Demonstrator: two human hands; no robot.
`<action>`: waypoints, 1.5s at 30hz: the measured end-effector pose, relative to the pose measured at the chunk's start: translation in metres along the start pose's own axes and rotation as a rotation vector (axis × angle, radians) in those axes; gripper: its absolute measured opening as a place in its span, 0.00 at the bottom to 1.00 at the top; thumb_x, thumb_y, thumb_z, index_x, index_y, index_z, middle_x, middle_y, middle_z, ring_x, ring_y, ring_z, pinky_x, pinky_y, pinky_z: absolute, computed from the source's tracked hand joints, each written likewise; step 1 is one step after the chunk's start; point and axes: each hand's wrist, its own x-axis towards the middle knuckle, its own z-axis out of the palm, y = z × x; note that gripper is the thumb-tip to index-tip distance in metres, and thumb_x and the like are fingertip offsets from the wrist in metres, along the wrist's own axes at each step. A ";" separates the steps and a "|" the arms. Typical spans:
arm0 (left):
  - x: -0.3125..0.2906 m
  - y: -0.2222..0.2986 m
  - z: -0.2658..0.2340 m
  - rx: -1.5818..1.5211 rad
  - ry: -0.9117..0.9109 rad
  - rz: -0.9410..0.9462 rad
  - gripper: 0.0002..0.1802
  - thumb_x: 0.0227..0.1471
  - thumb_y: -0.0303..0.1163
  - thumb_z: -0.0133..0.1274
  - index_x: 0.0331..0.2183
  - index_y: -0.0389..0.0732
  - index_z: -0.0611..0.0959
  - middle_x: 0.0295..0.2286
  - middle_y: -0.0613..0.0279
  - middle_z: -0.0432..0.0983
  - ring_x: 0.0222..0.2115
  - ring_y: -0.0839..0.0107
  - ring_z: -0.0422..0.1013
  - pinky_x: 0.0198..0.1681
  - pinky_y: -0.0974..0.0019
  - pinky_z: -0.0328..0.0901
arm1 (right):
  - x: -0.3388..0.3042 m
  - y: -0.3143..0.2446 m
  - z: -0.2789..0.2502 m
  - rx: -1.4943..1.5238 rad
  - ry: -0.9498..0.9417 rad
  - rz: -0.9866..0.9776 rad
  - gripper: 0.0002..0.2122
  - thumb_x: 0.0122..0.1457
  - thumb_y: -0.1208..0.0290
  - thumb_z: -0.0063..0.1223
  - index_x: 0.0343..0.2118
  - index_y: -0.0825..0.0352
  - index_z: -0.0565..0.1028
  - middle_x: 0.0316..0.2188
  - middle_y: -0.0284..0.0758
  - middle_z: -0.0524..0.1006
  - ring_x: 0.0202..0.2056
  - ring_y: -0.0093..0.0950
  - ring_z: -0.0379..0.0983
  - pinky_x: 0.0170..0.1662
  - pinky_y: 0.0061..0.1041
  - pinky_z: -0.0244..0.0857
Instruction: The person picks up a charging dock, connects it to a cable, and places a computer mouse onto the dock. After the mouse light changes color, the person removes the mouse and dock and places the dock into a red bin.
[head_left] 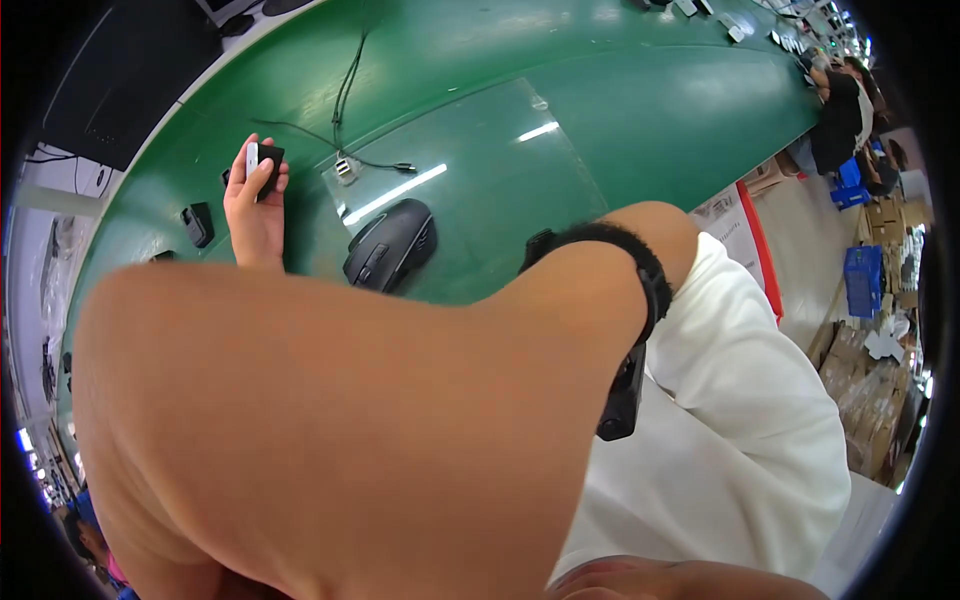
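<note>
Left hand (257, 205) is lying at 10 o'clock of the view, palm toward the lens, and is holding a small black device (271, 158) with a pale strip along one side. Fingers are curling round it and the thumb is pressing across its front, so the hand is closed to the device's width. The device is sitting above the green table (660, 100).

Right hand (300, 430), judged by the arm's line, is filling the foreground. Its fingers are not showing; cannot tell how open it is or whether it is holding anything. A black strap (640, 245) is circling that arm.

From the left hand: mouse (395, 245) resting at 4 o'clock; plug (345, 170) lying at 3, by the left corner of a clear sheet (470, 135); black block (197, 225) sitting at 8.

Risks (judgement):
- Device slipping, should the thumb be easing off; the grip is looking fingertip-light.
- Cord snagging, should the left hand be sweeping toward 3 o'clock.
- Mouse getting knocked, should the right arm be dropping while blocking the view.
</note>
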 end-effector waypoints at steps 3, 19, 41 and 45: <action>0.003 0.006 -0.003 0.034 0.033 -0.012 0.28 0.56 0.22 0.54 0.58 0.35 0.73 0.50 0.54 0.73 0.39 0.68 0.73 0.40 0.71 0.69 | 0.002 -0.005 -0.003 0.053 -0.015 0.003 0.16 0.55 0.57 0.65 0.25 0.68 0.80 0.20 0.31 0.79 0.18 0.18 0.73 0.22 0.16 0.63; 0.001 0.013 -0.002 0.029 0.035 0.043 0.29 0.54 0.20 0.57 0.58 0.35 0.72 0.48 0.53 0.74 0.37 0.68 0.73 0.38 0.70 0.69 | 0.009 -0.014 -0.006 -0.061 -0.109 -0.049 0.15 0.55 0.57 0.63 0.25 0.68 0.81 0.21 0.32 0.80 0.19 0.18 0.74 0.24 0.16 0.65; -0.010 0.012 0.023 0.124 -0.043 0.015 0.32 0.49 0.14 0.60 0.53 0.47 0.69 0.44 0.50 0.77 0.37 0.66 0.76 0.36 0.67 0.72 | -0.027 -0.030 -0.233 -1.461 0.127 0.589 0.15 0.50 0.63 0.70 0.34 0.69 0.81 0.26 0.37 0.81 0.29 0.26 0.77 0.33 0.27 0.71; -0.012 0.013 0.024 0.200 -0.109 -0.006 0.38 0.46 0.15 0.63 0.56 0.45 0.65 0.44 0.49 0.77 0.34 0.69 0.76 0.31 0.69 0.71 | -0.038 -0.012 -0.230 -1.574 0.080 0.834 0.15 0.48 0.67 0.70 0.35 0.71 0.81 0.28 0.38 0.82 0.29 0.32 0.78 0.36 0.30 0.72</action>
